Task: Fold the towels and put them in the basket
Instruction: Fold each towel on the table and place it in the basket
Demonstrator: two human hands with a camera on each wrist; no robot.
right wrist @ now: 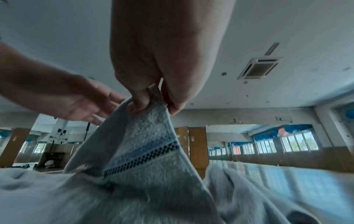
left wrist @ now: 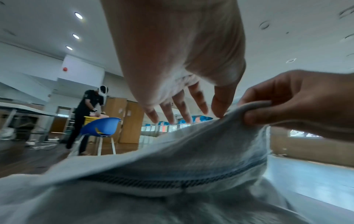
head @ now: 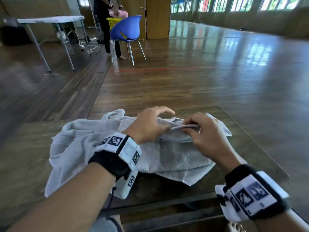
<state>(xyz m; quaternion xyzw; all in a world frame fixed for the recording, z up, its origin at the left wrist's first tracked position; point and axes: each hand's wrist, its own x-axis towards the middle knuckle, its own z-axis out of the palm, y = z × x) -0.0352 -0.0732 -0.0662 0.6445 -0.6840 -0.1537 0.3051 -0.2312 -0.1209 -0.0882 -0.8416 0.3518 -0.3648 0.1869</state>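
Right hand (head: 203, 131): grips a raised hem of the towel (head: 173, 154) between thumb and curled fingers; the right wrist view shows the cloth pinched and pulled up into a peak.
Left hand (head: 150, 124): fingers spread and nearly straight. The thumb tip touches the same raised hem just beside the right hand's grip. It holds nothing firmly.
Towel: light grey with a blue patterned band near the hem. It lies bunched on the table (head: 26, 164), partly doubled over. Loose cloth spreads toward the table's left side, and one layer reaches close to the near edge.
Second layer (head: 197, 176): whether this is a separate towel or a fold of the same one cannot be told.
Basket: not in view near the table. A yellow basket (head: 115, 22) stands far off behind a blue chair (head: 128, 29), beside another person; it probably belongs to that person's work.
Step in hand: probably locating and separating one hem to open the towel flat.
Risk 1: single-point grip. If the right hand lifts before the left hand closes on the hem, the towel is likely to hang twisted and the fold comes out uneven.
Risk 2: layers caught together. The pinch may include more than one layer, so the bunch lifts as one.
Risk 3: overhang. Pulling toward the body may drag the near layer off the near edge to the floor.
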